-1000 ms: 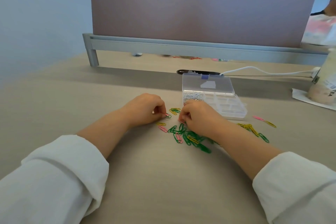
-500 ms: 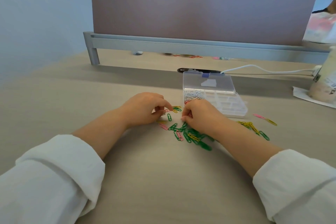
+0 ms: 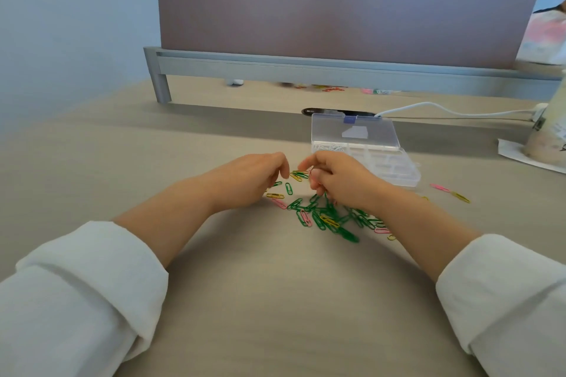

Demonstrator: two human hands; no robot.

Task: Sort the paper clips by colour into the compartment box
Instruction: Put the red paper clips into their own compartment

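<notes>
Beige desk (image 3: 275, 300); mauve divider (image 3: 346, 6); scattered paper clips (image 3: 324, 219)

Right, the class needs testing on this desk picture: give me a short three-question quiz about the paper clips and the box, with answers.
1. True or false: the lid of the box is shut.
2. Which colour is commonest in the pile of clips on the desk? A red, B green, C blue.
3. The pink clip lying apart from the pile is on which side of the box, left or right?
Key: 1 false, it stands open; 2 B; 3 right.
</notes>
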